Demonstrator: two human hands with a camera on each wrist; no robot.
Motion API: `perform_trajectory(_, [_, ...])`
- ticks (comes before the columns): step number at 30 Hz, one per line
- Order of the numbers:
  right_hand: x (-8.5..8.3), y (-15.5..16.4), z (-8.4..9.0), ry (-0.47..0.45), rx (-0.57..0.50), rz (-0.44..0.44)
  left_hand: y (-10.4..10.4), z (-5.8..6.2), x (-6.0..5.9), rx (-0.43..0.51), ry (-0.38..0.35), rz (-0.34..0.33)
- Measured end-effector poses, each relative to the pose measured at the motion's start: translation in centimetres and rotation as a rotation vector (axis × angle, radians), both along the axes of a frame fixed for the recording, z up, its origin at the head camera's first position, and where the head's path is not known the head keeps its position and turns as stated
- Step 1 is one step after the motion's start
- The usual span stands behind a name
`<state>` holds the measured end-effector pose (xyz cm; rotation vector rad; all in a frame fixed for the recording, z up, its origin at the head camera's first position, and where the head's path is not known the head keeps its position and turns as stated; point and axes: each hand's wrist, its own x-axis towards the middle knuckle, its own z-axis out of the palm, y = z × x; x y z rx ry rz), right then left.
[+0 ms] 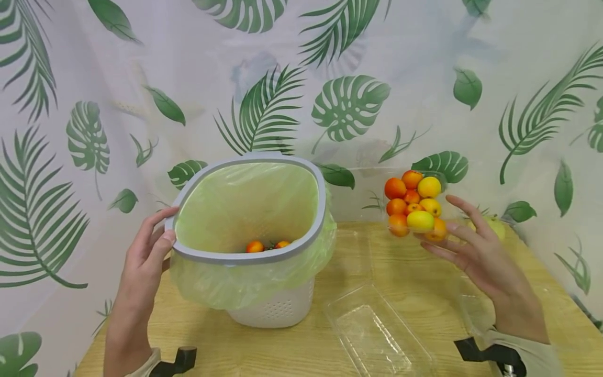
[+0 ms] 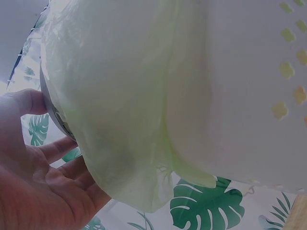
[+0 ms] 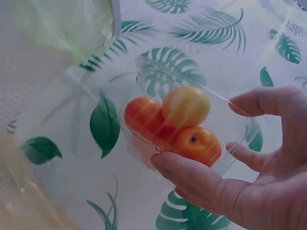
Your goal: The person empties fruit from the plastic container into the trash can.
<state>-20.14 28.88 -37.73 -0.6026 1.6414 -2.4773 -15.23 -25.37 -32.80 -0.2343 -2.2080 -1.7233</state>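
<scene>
Only the head view shows two tomatoes (image 1: 268, 245) inside the bin (image 1: 249, 209). The left hand (image 1: 148, 251) grasps its rim at 9 o'clock; the right hand (image 1: 476, 246) grasps the clear tomato box (image 1: 416, 207).

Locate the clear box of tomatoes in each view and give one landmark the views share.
Head: clear box of tomatoes, right of centre, held up by the right hand.
Left wrist: not in it.
Right wrist: centre, between thumb and fingers.
Shared landmark: the green-bagged bin.
</scene>
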Motion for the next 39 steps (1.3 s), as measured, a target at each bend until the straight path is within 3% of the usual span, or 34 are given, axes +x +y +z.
perform_trajectory(5, [0.9,-0.5,1.4,0.066,-0.013,0.021,0.0,0.1,0.0,0.001,0.004,-0.003])
perform_trajectory(19, [3.1,-2.2,3.3,0.153,0.046,-0.068,0.3,0.0,-0.5,-0.002,0.008,-0.01])
perform_trajectory(28, [3.1,-5.0,5.8,0.174,0.059,-0.082,0.0,0.0,-0.2,-0.021,-0.004,0.014])
perform_trajectory(39, [2.5,-9.3,10.3,0.199,0.044,-0.073,-0.2,-0.1,-0.3,-0.011,0.01,-0.014])
